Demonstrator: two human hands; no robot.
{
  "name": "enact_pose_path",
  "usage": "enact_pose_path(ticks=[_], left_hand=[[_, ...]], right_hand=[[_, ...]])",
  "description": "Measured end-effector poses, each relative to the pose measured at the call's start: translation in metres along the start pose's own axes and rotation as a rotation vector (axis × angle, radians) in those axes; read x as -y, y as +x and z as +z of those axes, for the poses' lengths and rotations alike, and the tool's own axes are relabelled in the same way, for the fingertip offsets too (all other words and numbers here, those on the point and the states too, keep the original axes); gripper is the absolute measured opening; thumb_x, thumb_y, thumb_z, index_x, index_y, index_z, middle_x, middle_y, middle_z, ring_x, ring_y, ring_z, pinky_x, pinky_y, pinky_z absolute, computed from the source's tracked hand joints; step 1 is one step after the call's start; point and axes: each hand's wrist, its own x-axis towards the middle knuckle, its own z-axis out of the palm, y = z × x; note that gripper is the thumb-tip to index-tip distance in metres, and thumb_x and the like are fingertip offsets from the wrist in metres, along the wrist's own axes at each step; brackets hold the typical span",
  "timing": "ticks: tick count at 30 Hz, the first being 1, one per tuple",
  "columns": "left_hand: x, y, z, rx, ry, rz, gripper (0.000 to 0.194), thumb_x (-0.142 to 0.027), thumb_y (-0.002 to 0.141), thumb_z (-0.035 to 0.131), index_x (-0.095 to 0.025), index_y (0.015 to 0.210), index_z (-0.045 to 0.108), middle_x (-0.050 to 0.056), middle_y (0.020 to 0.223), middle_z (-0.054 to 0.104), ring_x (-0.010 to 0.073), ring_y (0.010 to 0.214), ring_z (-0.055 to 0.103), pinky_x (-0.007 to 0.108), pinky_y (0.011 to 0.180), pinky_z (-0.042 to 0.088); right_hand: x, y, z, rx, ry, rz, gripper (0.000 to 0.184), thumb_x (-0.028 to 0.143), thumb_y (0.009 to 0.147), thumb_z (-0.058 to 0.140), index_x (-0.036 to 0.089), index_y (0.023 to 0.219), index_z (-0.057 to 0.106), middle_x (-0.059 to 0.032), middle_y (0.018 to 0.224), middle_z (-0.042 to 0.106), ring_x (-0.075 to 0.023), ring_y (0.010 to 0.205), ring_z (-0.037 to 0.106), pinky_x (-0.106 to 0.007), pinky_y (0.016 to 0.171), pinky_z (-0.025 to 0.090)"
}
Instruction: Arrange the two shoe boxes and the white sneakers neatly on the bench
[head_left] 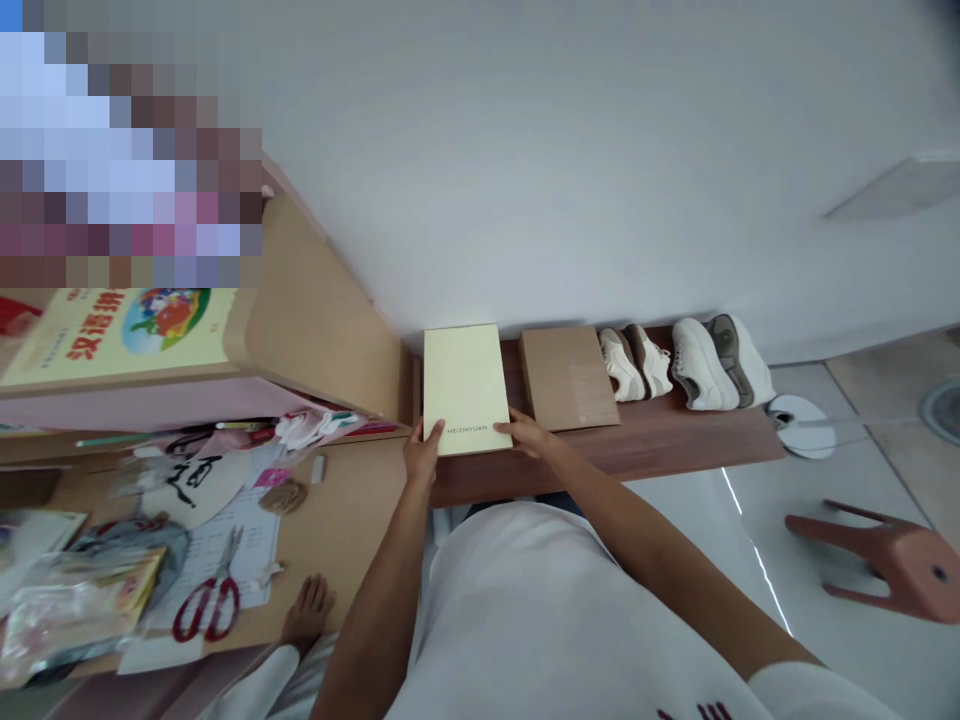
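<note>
Left hand [422, 452] and right hand [527, 434] each closed on a near corner of a pale yellow flat rectangular box [465, 388], thumbs on top; box lies on a low dark brown wooden shelf [660, 440] against the white wall, just beside a flat brown cardboard box [568, 378]. Further right on the shelf: two pairs of white sneakers [686, 365]; a reddish plastic stool [892, 560] lies tipped on the tiled floor. To the left, a light wooden counter [352, 510] carries red-handled scissors [211, 598], papers, and another person's hand [307, 612] resting at its edge.
</note>
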Motion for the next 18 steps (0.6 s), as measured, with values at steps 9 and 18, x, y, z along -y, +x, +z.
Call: enact_pose_path(ticks=[9,18], left_hand=[[0.005,-0.003,-0.003,0.035,0.161,0.04,0.052,-0.044,0.085,0.074,-0.017,0.129,0.065,0.015,0.13,0.069,0.0278,0.125,0.063,0.042,0.11,0.047],[-0.048,-0.015,0.027,0.01,0.285,0.34,0.079,-0.056,0.086,0.069,-0.019,0.151,0.042,0.015,0.161,0.039,0.0257,0.15,0.035,0.04,0.124,0.025]], right_hand=[[-0.013,0.007,0.006,-0.027,-0.075,-0.072,0.071,0.031,0.08,0.074,0.027,0.146,0.047,-0.0092,0.133,0.068,-0.0278,0.122,0.064,-0.054,0.109,0.045],[0.015,-0.033,-0.077,-0.421,-0.345,-0.526,0.069,0.043,0.084,0.065,0.021,0.147,0.05,-0.0145,0.154,0.049,-0.0291,0.143,0.046,-0.047,0.116,0.04]])
